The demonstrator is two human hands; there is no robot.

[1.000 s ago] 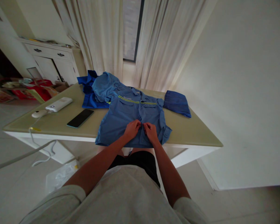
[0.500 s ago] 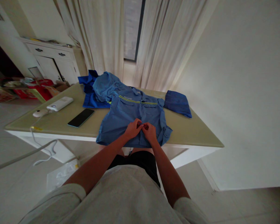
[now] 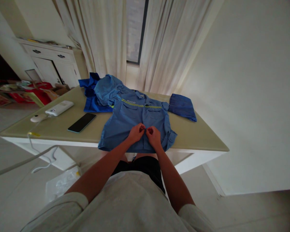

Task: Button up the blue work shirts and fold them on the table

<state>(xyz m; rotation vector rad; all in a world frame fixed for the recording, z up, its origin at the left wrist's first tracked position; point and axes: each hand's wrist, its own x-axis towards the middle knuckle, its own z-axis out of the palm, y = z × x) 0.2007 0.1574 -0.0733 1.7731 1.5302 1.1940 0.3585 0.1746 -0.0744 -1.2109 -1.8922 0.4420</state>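
A blue work shirt [image 3: 125, 125] with a yellow stripe across its chest lies front up on the table, collar away from me and hem at the near edge. My left hand [image 3: 136, 132] pinches the shirt's front opening at its lower middle. Just to its right, my right hand [image 3: 154, 136] grips the other side of the same opening, fingertips close to those of the left. The fingers hide the exact spot that they hold, and any button there is too small to make out.
On the table [image 3: 203, 138] lie a phone [image 3: 82, 122], a white device [image 3: 59, 108] with a cable, bright blue clothing [image 3: 91, 102] at the left back and a folded dark blue garment [image 3: 182, 107] at the right. A plain wall [image 3: 251, 96] rises to the right.
My fingertips have moved slightly apart at the shirt's front opening, both hands still holding it. The whole view has shifted a little; the shirt lies as before.
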